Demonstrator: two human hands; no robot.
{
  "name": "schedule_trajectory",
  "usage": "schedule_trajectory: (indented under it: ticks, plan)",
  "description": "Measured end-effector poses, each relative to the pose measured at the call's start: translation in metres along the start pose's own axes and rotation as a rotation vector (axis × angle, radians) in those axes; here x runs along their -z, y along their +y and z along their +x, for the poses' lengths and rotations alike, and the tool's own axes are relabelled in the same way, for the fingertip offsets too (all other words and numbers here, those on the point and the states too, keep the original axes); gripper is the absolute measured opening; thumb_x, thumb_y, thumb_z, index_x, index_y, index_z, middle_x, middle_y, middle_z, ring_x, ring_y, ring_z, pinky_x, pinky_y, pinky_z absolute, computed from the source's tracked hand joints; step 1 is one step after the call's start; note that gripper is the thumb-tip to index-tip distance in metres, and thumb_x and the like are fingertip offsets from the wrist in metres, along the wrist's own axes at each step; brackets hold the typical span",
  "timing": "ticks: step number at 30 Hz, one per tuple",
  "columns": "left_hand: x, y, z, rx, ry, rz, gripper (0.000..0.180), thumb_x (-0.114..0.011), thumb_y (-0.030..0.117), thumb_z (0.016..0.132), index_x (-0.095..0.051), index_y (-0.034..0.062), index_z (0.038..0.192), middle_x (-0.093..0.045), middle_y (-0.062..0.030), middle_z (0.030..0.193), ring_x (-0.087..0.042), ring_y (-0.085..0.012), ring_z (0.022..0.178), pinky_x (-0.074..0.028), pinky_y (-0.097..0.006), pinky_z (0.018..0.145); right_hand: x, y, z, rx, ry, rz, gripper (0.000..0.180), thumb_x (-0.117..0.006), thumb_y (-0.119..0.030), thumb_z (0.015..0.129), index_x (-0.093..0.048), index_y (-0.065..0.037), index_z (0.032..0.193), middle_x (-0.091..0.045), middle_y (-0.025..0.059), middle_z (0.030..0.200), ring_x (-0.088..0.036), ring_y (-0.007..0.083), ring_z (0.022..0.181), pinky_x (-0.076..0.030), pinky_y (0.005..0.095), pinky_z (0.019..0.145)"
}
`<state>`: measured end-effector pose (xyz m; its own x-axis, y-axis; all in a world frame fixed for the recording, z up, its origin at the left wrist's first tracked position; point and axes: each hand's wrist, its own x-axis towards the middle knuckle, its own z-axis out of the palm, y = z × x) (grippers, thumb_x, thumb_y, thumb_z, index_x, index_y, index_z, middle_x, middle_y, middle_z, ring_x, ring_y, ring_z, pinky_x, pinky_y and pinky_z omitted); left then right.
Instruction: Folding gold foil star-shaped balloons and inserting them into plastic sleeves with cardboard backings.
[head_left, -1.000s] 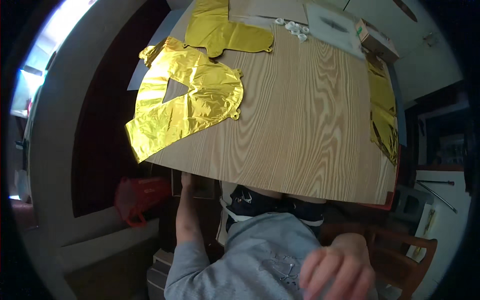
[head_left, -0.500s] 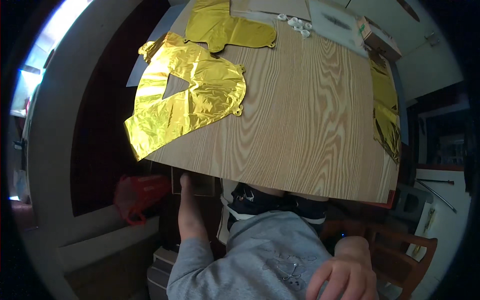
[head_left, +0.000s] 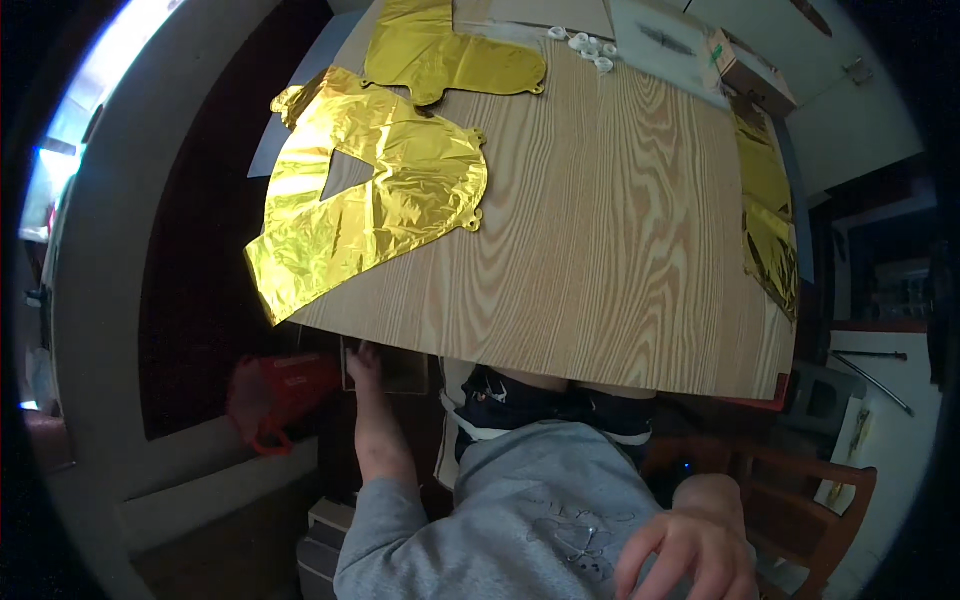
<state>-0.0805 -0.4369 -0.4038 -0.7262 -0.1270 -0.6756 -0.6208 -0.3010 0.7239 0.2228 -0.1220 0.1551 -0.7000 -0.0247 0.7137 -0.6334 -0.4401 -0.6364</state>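
My left hand [head_left: 366,366] reaches below the table's near left edge, at the rim of an open box [head_left: 404,391]. Its fingers are dim and partly hidden, and I cannot make out anything in them. Close to my grey shirt at the lower right, my right hand [head_left: 688,556] hangs with fingers loosely bent and apart, holding nothing that shows. A flat, uninflated gold foil balloon [head_left: 400,190] with a triangular hole lies on the left of the wooden table [head_left: 590,250]. Beyond it is a second gold foil balloon [head_left: 440,55], also flat.
White rolls [head_left: 590,48] sit at the far edge beside a pale sheet [head_left: 665,50]. A cardboard box [head_left: 748,75] stands far right, with more gold foil [head_left: 767,210] along the right edge. A red bag [head_left: 280,395] is left below; a wooden chair [head_left: 815,500] stands right.
My left hand has come slightly back from under the table edge, and more of its fingers show at the box. My right hand stays nearly still.
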Motion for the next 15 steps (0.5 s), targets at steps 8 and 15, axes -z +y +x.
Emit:
schedule_trajectory:
  ticks: [8, 15]
  plan:
    - [0.053, 0.054, -0.002, -0.384, 0.479, 0.174, 0.033, -0.055, 0.009, 0.087, -0.055, -0.0026, 0.118, -0.058, -0.0149, 0.108, -0.055, -0.0267, 0.095, -0.046, -0.039, 0.085, 0.020, -0.011, -0.005, -0.128, -0.348, -0.082, 0.016, -0.059, -0.025, 0.094, -0.071, -0.014, 0.098, -0.067, 0.0084, 0.109, -0.063, 0.0268, 0.092, -0.046, 0.0382, 0.077]
    - [-0.087, 0.239, -0.204, -1.336, 0.372, 0.224, 0.033, -0.051, 0.000, 0.094, -0.049, -0.0036, 0.127, -0.055, -0.0186, 0.124, -0.054, -0.0263, 0.114, -0.043, -0.037, 0.098, 0.126, 0.056, 0.006, -0.505, -0.356, -1.051, 0.035, -0.070, -0.016, 0.080, -0.063, -0.007, 0.113, -0.066, 0.0102, 0.111, -0.064, 0.0299, 0.098, -0.050, 0.0411, 0.083]
